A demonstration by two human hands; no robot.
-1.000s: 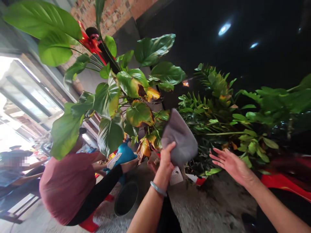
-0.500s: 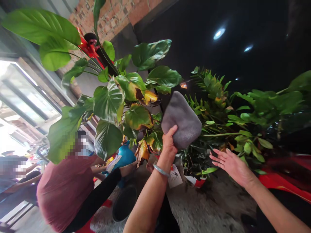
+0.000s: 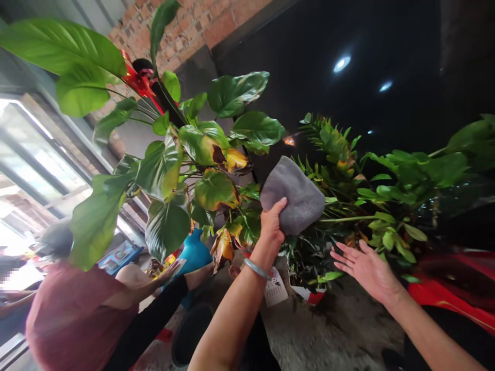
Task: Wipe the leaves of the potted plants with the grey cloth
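Observation:
My left hand, with a pale bangle on its wrist, grips a folded grey cloth, thumb on top; the fingers behind it are hidden. The cloth is held up in front of the leafy plants. To the right, my right hand is open, palm turned up and fingers apart, with nothing in it. It is nearest the low green leaves of a plant. Left of the cloth stands a large broad-leaved plant, some of its leaves yellowed and browned at the edges.
At the left a seated person in a reddish shirt leans toward a blue vase-shaped object. A black basin, a printed calendar sheet and a red and white pot are on the floor. Something red and glossy stands right.
The cloth in my left hand has tilted and shifted slightly down and right. The seated person has leaned further left. My right hand stays open, nearly in place.

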